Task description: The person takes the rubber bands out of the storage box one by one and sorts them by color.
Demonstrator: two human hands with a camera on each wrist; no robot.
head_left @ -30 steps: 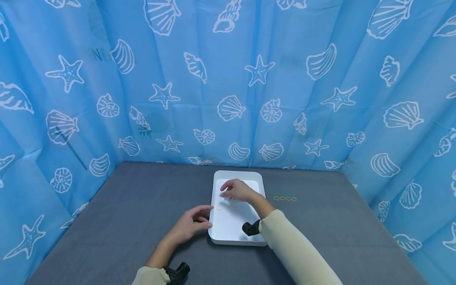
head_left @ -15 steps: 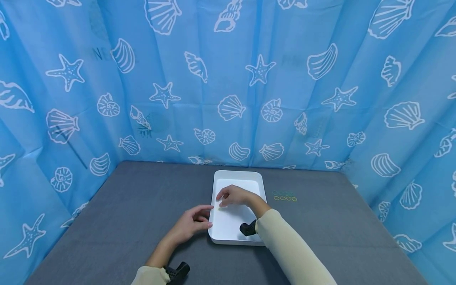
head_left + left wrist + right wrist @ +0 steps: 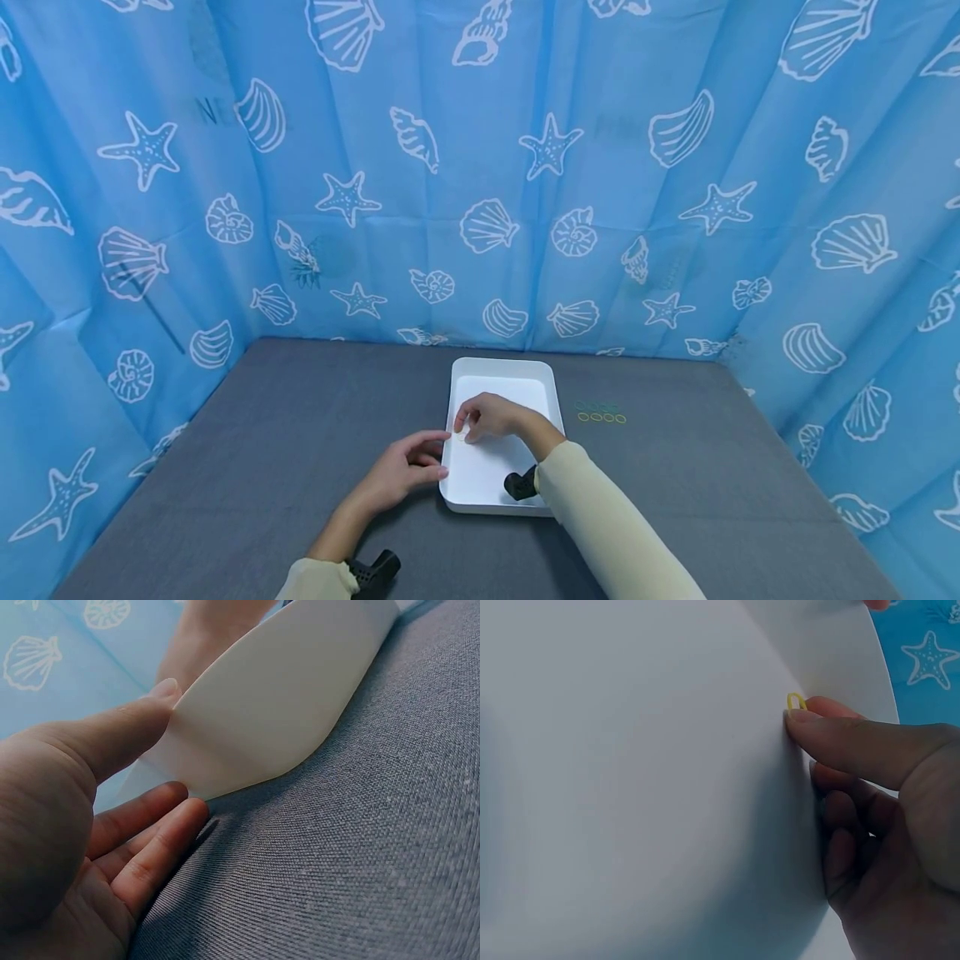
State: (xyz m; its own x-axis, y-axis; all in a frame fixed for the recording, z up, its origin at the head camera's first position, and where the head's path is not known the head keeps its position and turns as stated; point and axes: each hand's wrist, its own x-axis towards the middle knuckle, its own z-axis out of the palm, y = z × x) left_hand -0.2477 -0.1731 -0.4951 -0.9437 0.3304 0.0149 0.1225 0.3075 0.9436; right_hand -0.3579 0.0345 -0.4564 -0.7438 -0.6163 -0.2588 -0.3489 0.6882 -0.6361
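A shallow white tray (image 3: 480,487) lies on the grey cloth. Inside its left part, my right hand (image 3: 491,414) reaches low over the floor. Thumb and index finger pinch a small yellow ring (image 3: 790,700), which pokes up past the thumb tip in the right wrist view. The other fingers are curled beneath, close to the tray floor. On the outer left side, my left hand (image 3: 408,471) rests against the tray. Its thumb (image 3: 161,697) touches the rim, and its lightly bent fingers (image 3: 161,847) lie at the foot of the wall.
Right of the tray, several yellow rings (image 3: 596,421) lie in a row on the cloth (image 3: 675,500). Faint green rings (image 3: 592,408) lie just behind them. A blue curtain (image 3: 480,275) with white shells and starfish encloses the back and sides.
My right hand has moved left and slightly toward me inside the tray, down to the yellow ring lying there, and now pinches it. The left hand has stayed put.
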